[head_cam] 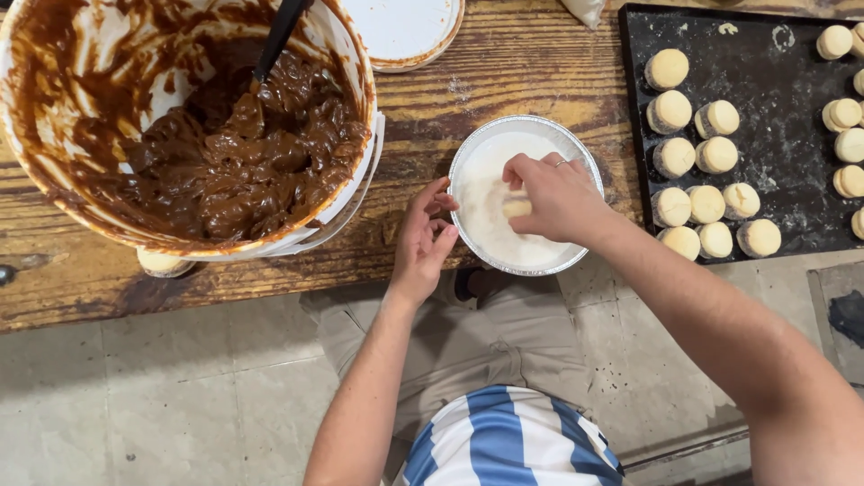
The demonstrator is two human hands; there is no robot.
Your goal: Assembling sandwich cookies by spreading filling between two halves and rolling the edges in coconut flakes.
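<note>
My right hand (556, 195) reaches into a round foil pan (576, 148) of white powder and grips a small pale round cookie (517, 207) in it. A ring shows on one finger. My left hand (423, 238) rests at the pan's left rim with its fingers curled and apart, holding nothing. The pan sits at the front edge of a worn wooden table (504, 72).
A big white bucket (355, 67) of brown caramel spread with a dark utensil handle (279, 36) stands at the left. A black tray (774, 90) with several filled round cookies lies at the right. A white lid (405, 31) lies behind the pan. Tiled floor below.
</note>
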